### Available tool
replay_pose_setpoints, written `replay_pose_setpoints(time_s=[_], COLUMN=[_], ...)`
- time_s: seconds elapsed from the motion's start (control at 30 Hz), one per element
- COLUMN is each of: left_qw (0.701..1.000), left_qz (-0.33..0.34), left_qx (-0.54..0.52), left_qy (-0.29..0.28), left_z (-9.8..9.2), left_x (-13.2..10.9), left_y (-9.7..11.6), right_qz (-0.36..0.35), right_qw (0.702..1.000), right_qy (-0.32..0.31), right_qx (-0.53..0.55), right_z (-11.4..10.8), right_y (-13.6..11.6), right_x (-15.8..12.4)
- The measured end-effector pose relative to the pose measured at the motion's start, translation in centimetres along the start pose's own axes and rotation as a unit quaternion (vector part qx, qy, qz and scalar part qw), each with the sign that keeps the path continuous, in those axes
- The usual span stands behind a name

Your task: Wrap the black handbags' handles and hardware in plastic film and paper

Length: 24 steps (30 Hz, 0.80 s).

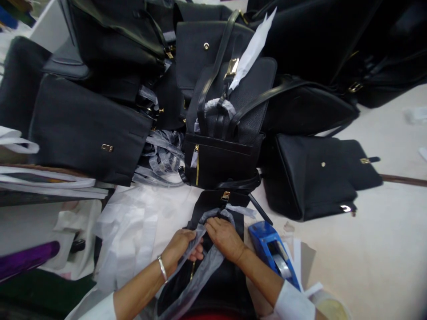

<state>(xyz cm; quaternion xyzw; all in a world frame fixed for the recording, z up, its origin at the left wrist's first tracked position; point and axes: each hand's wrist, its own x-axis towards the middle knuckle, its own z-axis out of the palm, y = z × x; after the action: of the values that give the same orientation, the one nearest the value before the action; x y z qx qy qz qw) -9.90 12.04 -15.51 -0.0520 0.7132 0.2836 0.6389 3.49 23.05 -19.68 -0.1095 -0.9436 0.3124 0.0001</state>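
Note:
A black handbag (pixel 220 275) lies right in front of me with its gold clasp (pixel 226 195) at the far end. My left hand (pixel 180 251) and my right hand (pixel 225 238) rest on it side by side. Both are closed on a grey translucent foam wrap (pixel 200 271) wound round the bag's handle. A silver bangle circles my left wrist. The wrap trails down toward me across the bag.
Several black handbags (pixel 90 129) are piled across the far side, one backpack-style bag (pixel 227 133) straight ahead. A blue tape dispenser (pixel 271 253) lies just right of my right hand. White wrapping sheets (pixel 130 235) lie to the left. Bare white table (pixel 373 249) spreads right.

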Motion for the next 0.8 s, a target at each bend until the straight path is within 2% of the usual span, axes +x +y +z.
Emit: replay_pose_setpoints(time_s=[0.1, 0.2, 0.3, 0.37, 0.5, 0.67, 0.8], left_qw=[1.0, 1.0, 1.0, 0.999, 0.997, 0.995, 0.993], left_qz=[0.002, 0.003, 0.007, 0.018, 0.05, 0.073, 0.083], left_qx=[0.005, 0.014, 0.029, 0.038, 0.051, 0.065, 0.079], left_qy=[-0.006, -0.009, -0.007, -0.007, -0.003, 0.001, -0.001], left_z=[0.6, 1.1, 1.4, 1.4, 1.9, 2.2, 2.2], left_x=[0.4, 1.0, 1.6, 1.8, 1.8, 1.5, 1.4], left_y=[0.7, 1.3, 1.5, 1.3, 0.7, 0.3, 0.1], right_qz=[-0.012, 0.01, 0.059, 0.131, 0.3, 0.36, 0.38], right_qw=[1.0, 1.0, 0.995, 0.985, 0.939, 0.887, 0.842], right_qy=[-0.007, -0.012, 0.005, 0.035, 0.051, 0.03, 0.019], right_qx=[0.002, 0.023, 0.075, 0.103, 0.158, 0.287, 0.383], right_z=[0.3, 0.1, -0.9, -1.8, -2.7, -1.3, 0.0], right_y=[-0.1, 0.2, 0.4, 0.1, -1.6, -3.7, -3.7], right_x=[0.0, 0.0, -0.9, -2.1, -5.3, -7.2, -7.2])
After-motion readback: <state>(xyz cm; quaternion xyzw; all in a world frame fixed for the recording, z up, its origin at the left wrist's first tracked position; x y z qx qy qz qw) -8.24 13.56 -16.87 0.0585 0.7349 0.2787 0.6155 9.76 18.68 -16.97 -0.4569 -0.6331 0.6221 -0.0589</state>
